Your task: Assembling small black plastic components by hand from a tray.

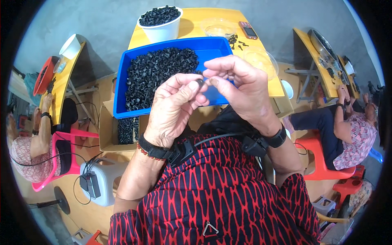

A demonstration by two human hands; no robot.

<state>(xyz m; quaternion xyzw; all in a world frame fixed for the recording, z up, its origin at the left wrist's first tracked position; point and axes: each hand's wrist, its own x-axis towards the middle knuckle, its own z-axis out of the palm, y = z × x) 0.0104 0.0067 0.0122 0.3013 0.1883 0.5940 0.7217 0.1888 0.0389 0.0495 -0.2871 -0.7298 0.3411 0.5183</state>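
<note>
Above the near right part of a blue tray (214, 52), my two hands meet with their fingertips nearly touching. My left hand (173, 104) pinches a small black plastic piece (199, 82) between thumb and forefinger. My right hand (243, 83) is closed at thumb and forefinger just beside that piece; what it holds, if anything, is too small to make out. Inside the tray lies a heap of small black ring-shaped plastic pieces (157, 73), mostly on the left. A cardboard box (109, 136) below the tray contains more black pieces (128, 130).
A white bucket (161, 32) heaped with black pieces stands on the yellow table (192, 16). Behind the tray are a clear bowl (218, 27), loose black parts (233, 40) and a phone (248, 30). Other people sit at tables left and right. A grey-white stool (102, 183) stands left.
</note>
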